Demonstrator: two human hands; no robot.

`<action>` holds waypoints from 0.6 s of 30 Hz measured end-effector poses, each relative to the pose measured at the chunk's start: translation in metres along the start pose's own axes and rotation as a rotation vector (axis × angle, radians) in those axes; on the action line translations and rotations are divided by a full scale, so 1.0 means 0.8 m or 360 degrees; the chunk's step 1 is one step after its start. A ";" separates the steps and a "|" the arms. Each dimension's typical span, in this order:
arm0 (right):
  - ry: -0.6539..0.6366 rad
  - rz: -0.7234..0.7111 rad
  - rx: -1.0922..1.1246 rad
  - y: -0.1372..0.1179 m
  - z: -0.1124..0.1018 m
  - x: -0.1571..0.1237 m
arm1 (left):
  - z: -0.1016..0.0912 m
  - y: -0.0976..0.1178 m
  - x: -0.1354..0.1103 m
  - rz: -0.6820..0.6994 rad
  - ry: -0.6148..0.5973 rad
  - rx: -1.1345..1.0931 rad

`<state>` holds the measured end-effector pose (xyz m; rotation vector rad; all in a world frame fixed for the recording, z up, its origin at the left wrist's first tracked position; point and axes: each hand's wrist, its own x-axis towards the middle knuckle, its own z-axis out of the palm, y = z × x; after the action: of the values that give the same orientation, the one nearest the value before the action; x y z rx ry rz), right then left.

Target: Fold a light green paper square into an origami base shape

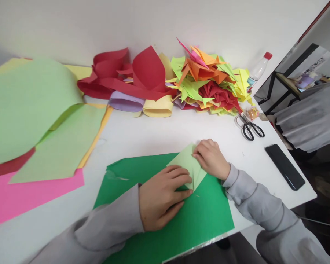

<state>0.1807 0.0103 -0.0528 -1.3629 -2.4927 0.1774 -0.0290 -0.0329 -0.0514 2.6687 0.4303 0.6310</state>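
Observation:
A pale green folded sheet of paper point(186, 158), with a crease line down its middle, lies on a dark green board point(209, 205). My left hand point(166, 194) rests flat across the paper's lower left part, fingers spread and pointing right. At the paper's upper right edge, my right hand point(211, 157) is closed with thumb and fingers pinching it. Part of the folded paper is hidden beneath both hands.
Large coloured sheets point(30, 106) cover the left side. Curled red paper pieces point(150, 69) and a heap of folded paper shapes point(206, 80) line the wall. Black-handled scissors point(250, 128), a phone point(284, 166) and a bottle point(260, 68) are at the right.

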 end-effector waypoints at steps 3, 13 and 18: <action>0.0007 0.0013 -0.0023 0.000 0.001 0.000 | -0.002 0.001 0.000 0.0002 0.0009 0.0024; 0.0027 0.0044 -0.0037 0.000 0.003 -0.001 | -0.005 0.005 0.000 0.0007 -0.0040 -0.0023; 0.0019 0.0055 -0.0010 0.000 0.002 -0.001 | -0.005 0.001 -0.003 0.0013 -0.0063 -0.0039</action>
<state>0.1803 0.0096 -0.0544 -1.4063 -2.4631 0.1686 -0.0325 -0.0337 -0.0485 2.6563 0.3984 0.5806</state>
